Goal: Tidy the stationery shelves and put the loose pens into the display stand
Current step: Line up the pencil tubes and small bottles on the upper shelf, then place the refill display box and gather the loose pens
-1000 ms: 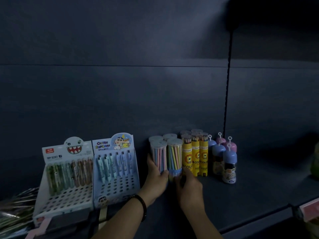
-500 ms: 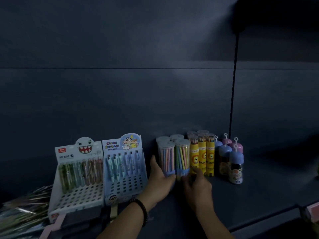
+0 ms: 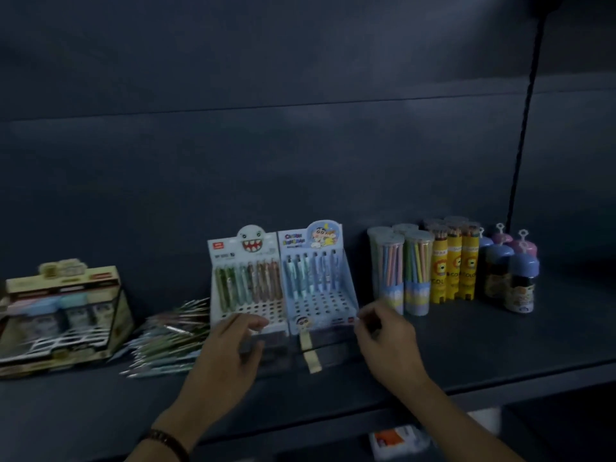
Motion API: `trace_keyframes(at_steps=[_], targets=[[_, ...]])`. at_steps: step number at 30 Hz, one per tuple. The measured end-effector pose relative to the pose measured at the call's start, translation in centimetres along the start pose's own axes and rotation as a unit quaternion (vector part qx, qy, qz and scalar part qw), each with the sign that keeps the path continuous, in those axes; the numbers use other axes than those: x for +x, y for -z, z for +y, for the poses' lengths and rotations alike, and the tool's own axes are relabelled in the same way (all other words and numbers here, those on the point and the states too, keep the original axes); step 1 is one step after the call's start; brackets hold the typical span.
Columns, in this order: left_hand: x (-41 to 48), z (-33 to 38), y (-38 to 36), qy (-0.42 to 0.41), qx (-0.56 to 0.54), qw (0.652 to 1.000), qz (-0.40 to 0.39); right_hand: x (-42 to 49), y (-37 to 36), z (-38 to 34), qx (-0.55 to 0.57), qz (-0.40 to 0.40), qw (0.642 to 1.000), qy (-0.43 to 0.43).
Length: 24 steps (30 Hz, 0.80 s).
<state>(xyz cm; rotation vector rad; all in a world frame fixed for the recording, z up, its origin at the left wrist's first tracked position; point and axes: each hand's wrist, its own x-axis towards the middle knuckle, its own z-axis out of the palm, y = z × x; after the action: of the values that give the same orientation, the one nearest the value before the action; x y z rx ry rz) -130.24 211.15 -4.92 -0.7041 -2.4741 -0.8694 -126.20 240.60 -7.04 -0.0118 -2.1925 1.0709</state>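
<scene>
Left hand (image 3: 230, 348): fingers bent over the near edge of the white display stand (image 3: 260, 306). Blur hides whether they grasp it or only touch it.
Right hand (image 3: 388, 338): fingers and thumb drawn together at the near right corner of the blue display stand (image 3: 323, 305). Whether they pinch it cannot be told.
Stands: side by side and touching, between the two hands. Each has a row of pens upright in its far holes.
Loose pens (image 3: 166, 338): a flat heap on the shelf (image 3: 466, 345), just left of the white display stand and left of the left hand, apart from it.
Clear pencil tubes (image 3: 400, 268): upright, just right of the blue display stand, beyond the right hand.
Yellow tubes (image 3: 456, 261): right of the clear pencil tubes.
Capped bottles (image 3: 510, 275): further right, near the yellow tubes.
Open carton (image 3: 63, 311): far left, beyond the loose pens.
Wristband (image 3: 166, 440): on the left wrist.
</scene>
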Motion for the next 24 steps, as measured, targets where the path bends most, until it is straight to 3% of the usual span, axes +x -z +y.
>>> trace_keyframes(at_steps=[5, 8, 15, 24], targets=[[-4.4, -5.7, 3.5, -0.010, 0.085, 0.996, 0.027, -1.8, -5.9, -4.8, -0.054, -0.109, 0.990, 0.073], [-5.7, -7.1, 4.0, 0.016, 0.076, 0.996, 0.041, -2.5, -9.7, -6.8, -0.109, -0.164, 0.972, 0.127], [-6.0, -8.2, 2.9, 0.015, 0.080, 0.997, 0.015, -3.1, -13.6, -8.7, -0.184, -0.145, 0.958, 0.164], [-5.8, -9.5, 2.3, 0.018, 0.073, 0.997, -0.001, -2.8, -14.0, -8.6, -0.262, -0.199, 0.939, 0.099]])
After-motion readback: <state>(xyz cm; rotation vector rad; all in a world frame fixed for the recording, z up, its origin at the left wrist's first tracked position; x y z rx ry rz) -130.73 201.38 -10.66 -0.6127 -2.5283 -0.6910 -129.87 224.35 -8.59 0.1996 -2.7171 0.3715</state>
